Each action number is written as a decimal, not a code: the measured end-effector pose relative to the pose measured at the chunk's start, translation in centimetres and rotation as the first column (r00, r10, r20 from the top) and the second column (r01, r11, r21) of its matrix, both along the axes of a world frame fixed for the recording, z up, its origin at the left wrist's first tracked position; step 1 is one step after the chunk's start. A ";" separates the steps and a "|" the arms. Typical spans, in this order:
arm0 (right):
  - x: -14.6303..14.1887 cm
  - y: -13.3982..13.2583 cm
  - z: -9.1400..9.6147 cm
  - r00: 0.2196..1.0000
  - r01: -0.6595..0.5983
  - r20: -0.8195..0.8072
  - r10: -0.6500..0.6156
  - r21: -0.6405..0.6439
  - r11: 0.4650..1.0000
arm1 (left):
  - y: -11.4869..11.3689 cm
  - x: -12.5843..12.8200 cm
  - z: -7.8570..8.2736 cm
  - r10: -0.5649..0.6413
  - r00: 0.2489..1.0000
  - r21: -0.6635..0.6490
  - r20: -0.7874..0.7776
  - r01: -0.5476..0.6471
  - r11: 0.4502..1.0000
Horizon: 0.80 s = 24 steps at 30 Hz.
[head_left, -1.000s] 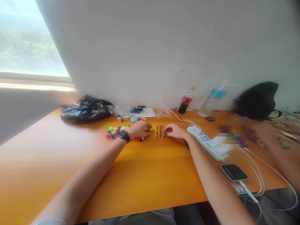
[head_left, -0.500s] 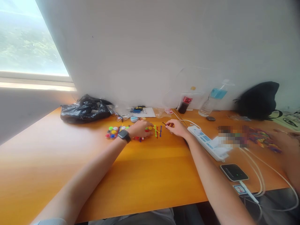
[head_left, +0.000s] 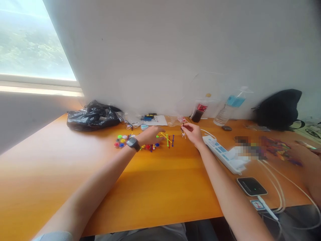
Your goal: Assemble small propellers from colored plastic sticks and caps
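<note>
Right hand (head_left: 192, 132)'s fingers are pinching a dark stick (head_left: 182, 129) left of the power strip (head_left: 222, 154), probably for fine control; left hand (head_left: 149, 134) is covering bright pieces (head_left: 148, 147) farther left, grip can't tell; coloured sticks (head_left: 173, 140) are lying between, seemingly for easy picking.

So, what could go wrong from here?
The thin dark piece looks pinched only between the fingertips of the right hand, so it could slip.

The left hand is close to the green stick; a sideways sweep might scatter it.

The right forearm is near the white power strip and could nudge it.
</note>
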State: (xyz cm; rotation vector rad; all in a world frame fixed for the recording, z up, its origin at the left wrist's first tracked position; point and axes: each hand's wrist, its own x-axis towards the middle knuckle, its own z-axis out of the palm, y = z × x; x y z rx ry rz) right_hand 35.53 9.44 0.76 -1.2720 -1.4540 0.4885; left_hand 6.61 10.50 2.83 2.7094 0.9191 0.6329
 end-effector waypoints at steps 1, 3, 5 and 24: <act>0.0 0.1 0.1 0.998 0.026 -0.058 -0.025 0.019 0.999 | -0.1 0.0 0.1 -0.007 1.000 0.006 0.022 0.007 1.000; -0.2 0.1 0.4 0.986 0.065 -0.161 -0.053 0.069 0.995 | -0.3 0.2 0.5 -0.023 0.997 0.026 0.076 0.021 0.999; -0.7 -0.1 0.8 0.971 0.088 -0.231 -0.058 0.122 0.989 | -0.6 0.6 0.9 -0.042 0.988 0.047 0.151 0.036 0.998; -7.2 -3.2 1.4 0.840 -0.385 -0.431 0.330 -0.045 0.922 | -2.4 2.1 3.1 -0.065 0.809 -0.129 0.585 0.172 0.977</act>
